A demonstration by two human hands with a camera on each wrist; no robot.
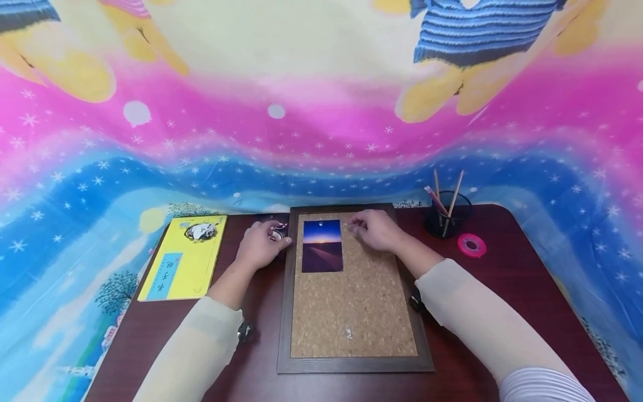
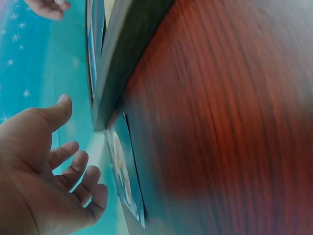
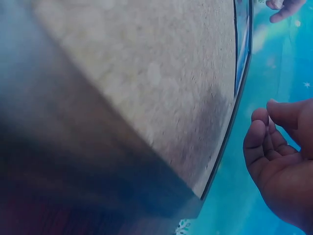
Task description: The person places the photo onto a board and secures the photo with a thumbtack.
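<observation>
A framed corkboard (image 1: 372, 290) lies on the table. A sunset photo (image 1: 322, 248) is on its upper left, with a small clear push pin (image 1: 320, 224) at the photo's top edge. My right hand (image 1: 377, 229) is over the board's upper right of the photo; its thumb and fingertips pinch a tiny pale thing, seemingly a clear push pin (image 1: 345, 224). The right wrist view shows the fingertips together, the pin hidden. Left of the frame, my left hand (image 1: 261, 244) hovers with loosely bent fingers, holding nothing, near another picture card (image 2: 124, 166) partly hidden from the head camera.
Several clear push pins (image 1: 349, 333) lie low on the corkboard. At the left is a yellow booklet (image 1: 193, 273). A black mesh pencil cup (image 1: 446, 220) with pencils and a pink tape roll (image 1: 472, 245) stand at the right. A printed curtain (image 1: 321, 139) rises behind the table.
</observation>
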